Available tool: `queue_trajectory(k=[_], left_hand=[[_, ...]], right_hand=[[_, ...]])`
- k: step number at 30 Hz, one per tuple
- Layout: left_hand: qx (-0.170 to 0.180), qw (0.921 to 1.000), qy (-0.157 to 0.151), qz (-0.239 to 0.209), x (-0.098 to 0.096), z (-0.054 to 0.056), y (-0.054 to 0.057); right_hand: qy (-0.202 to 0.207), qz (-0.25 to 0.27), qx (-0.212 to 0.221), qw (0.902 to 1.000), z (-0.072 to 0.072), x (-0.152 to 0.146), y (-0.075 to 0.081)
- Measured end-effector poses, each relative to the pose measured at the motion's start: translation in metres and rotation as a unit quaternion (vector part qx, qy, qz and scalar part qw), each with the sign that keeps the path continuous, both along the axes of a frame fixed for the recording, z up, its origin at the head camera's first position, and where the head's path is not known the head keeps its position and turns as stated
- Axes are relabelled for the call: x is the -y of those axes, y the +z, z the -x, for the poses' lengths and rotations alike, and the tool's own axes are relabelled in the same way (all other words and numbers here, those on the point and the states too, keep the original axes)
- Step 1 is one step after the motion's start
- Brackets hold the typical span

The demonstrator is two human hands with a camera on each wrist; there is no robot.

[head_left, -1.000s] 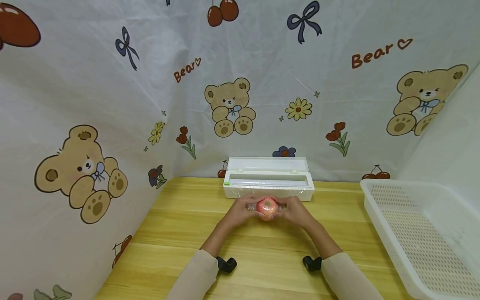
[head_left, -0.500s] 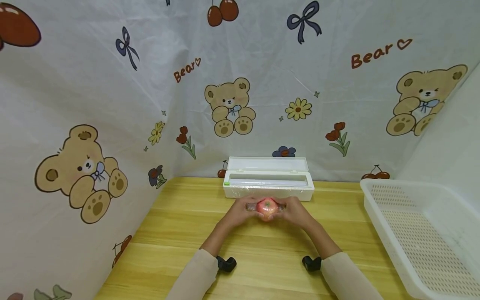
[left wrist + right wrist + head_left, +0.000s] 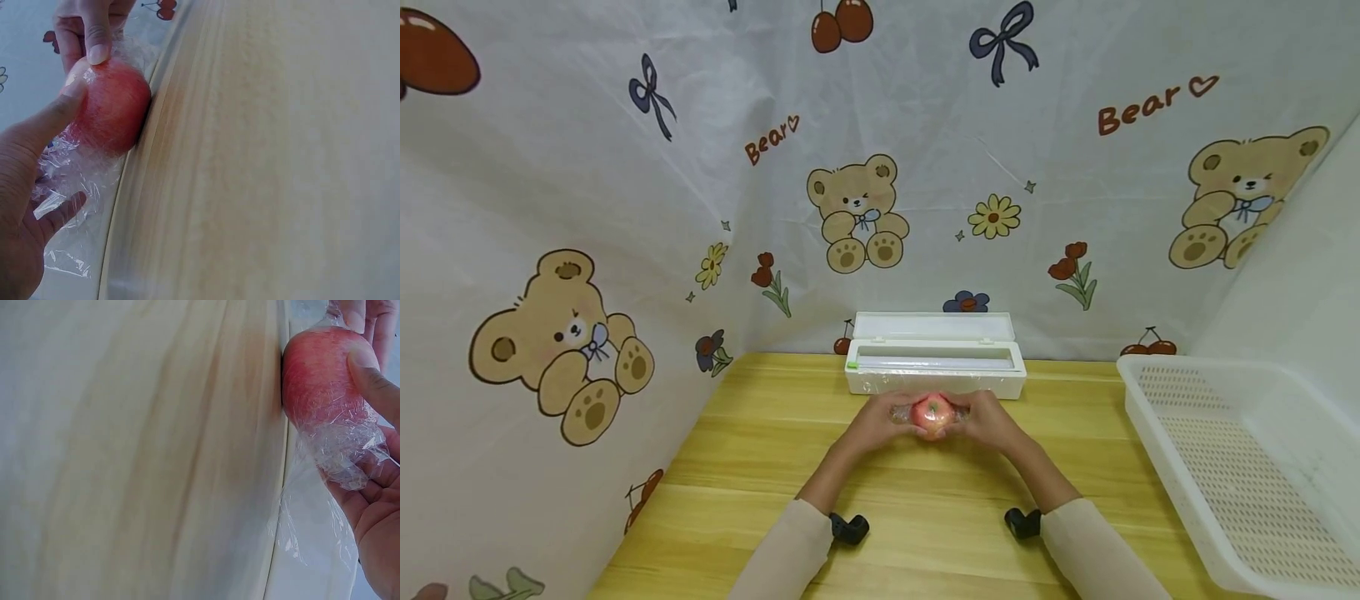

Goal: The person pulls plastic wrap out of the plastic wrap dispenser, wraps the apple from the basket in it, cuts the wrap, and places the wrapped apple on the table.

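A red apple sits on the table, with clear plastic wrap stretched over it and bunched out at both sides. My left hand holds its left side, the thumb pressing on the wrapped skin. From the other side my right hand grips the apple, thumb on top and fingers around the gathered wrap. Loose film trails below the fingers in both wrist views. Right behind the hands stands a white cling film box, lid raised, a roll of film inside.
To the right stands a large white perforated plastic basket. The wooden table runs back to a bear-print cloth hanging behind and at the left. Each wrist wears a black camera mount.
Both hands keep their hold on the wrapped apple with hardly any movement. The head view has shifted very slightly.
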State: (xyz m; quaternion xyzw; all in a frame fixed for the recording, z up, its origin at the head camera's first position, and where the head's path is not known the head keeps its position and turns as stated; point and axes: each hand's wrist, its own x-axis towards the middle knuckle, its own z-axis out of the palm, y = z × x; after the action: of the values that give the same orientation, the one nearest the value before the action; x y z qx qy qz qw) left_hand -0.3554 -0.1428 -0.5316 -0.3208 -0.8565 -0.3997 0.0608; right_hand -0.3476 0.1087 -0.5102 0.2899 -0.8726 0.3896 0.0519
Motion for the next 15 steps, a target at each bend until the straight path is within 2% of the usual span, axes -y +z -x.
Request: queue_trajectory(k=[4, 7, 10, 12, 15], left_hand=[[-0.055, 0.9982, 0.022, -0.009, 0.005, -0.002, 0.005], [-0.110, 0.9913, 0.048, -0.054, 0.011, -0.001, 0.008], [-0.165, 0.9777, 0.081, -0.101, 0.022, 0.003, 0.010], [-0.202, 0.9649, 0.111, -0.127, 0.030, 0.006, 0.011], [-0.230, 0.9489, 0.152, -0.153, 0.044, 0.011, 0.015]], right_hand=[[0.000, 0.000, 0.007, 1.0000, 0.000, 0.000, 0.001], [-0.005, 0.004, 0.015, 0.9999, 0.000, 0.000, 0.001], [-0.011, 0.004, 0.021, 0.9997, -0.001, -0.001, 0.000], [-0.012, 0.007, 0.025, 0.9996, 0.000, -0.001, 0.000], [-0.011, 0.007, 0.026, 0.9996, 0.001, -0.001, 0.001]])
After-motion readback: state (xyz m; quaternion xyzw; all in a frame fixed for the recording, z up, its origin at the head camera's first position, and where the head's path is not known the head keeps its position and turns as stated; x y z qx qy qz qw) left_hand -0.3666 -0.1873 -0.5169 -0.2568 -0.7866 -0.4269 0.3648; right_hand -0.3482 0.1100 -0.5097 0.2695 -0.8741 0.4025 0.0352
